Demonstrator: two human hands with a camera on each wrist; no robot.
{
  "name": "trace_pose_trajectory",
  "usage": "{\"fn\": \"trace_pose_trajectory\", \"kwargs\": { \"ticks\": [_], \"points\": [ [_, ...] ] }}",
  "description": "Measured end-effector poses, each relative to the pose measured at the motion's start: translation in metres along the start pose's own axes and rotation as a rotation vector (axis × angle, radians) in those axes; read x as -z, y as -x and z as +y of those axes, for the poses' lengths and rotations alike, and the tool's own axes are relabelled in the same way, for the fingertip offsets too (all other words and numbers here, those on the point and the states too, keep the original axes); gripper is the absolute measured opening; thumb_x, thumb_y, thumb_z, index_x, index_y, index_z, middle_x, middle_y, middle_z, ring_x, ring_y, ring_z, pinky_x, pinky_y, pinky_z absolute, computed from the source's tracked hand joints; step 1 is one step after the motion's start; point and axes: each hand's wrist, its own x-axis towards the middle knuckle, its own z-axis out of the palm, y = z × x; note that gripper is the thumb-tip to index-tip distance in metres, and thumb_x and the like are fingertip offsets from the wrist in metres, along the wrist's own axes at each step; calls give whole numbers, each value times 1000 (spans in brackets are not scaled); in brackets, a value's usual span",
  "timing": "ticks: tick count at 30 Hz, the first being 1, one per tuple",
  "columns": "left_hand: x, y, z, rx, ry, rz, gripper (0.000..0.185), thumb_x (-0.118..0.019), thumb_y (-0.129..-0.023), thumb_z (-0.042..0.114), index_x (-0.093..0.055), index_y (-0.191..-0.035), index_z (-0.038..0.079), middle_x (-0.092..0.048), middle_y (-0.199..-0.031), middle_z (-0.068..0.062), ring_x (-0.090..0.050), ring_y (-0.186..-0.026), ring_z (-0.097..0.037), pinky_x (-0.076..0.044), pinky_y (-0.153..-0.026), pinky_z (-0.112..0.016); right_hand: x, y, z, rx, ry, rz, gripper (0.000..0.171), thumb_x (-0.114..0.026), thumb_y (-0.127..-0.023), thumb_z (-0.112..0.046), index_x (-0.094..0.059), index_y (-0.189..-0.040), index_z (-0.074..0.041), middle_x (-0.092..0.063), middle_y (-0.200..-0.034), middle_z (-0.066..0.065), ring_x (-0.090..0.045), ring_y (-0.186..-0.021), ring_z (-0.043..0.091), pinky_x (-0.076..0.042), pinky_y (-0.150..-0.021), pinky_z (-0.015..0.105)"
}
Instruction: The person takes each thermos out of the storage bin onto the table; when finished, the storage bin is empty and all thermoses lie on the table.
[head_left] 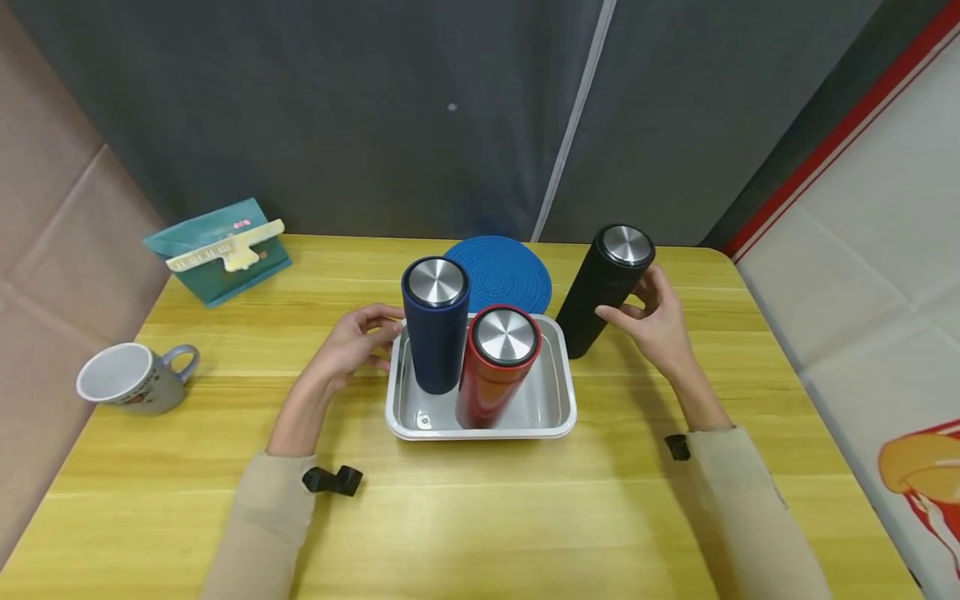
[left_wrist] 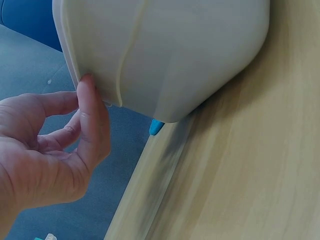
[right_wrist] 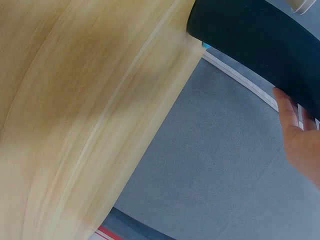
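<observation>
Gripping the black flask [head_left: 604,287] with curled fingers, the right hand [head_left: 654,325] holds it upright on the table [head_left: 225,350], just right of the white tray [head_left: 557,417] — inside stand a navy flask [head_left: 435,333] and a red flask [head_left: 495,371]. The left hand [head_left: 352,342] touches the tray's left rim, fingers loosely bent.

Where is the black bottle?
In the head view, the black cylindrical flask stands right of the white tray, gripped by the right hand.
</observation>
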Motion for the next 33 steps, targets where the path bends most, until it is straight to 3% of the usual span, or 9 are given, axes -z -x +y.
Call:
{"fn": "trace_pose_trajectory", "kwargs": {
  "ticks": [19, 26, 33],
  "points": [
    [-3, 0, 0, 0, 18, 4, 30, -53, -100, 10, -54, -129, 0, -52, -104, -16, -57, -76, -21, -57, -57, -28, 2, 7, 5, 9, 24, 25, 65, -73, -78, 12, -51, -136, -9, -58, -120, 3, -56, -104, 19, -53, -81, 19],
    [-3, 0, 0, 2, 19, 8, 30, -53, -100, 10, -54, -129, 0, -52, -104, -16, -57, -76, -22, -57, -56, -29, 4, 13, 5, 38, -60, 96, 61, -69, -77, 20, -55, -131, -4, -59, -116, 7, -58, -99, 20, -54, -80, 20],
    [-2, 0, -1, -3, 37, 11, 31, -53, -100, 10, -53, -128, -1, -52, -102, -14, -57, -76, -21, -57, -56, -29, 10, 22, 1, 98, -178, 30, 60, -65, -80, 20, -50, -135, 2, -59, -123, 14, -61, -104, 23, -55, -83, 26]
  ]
}}
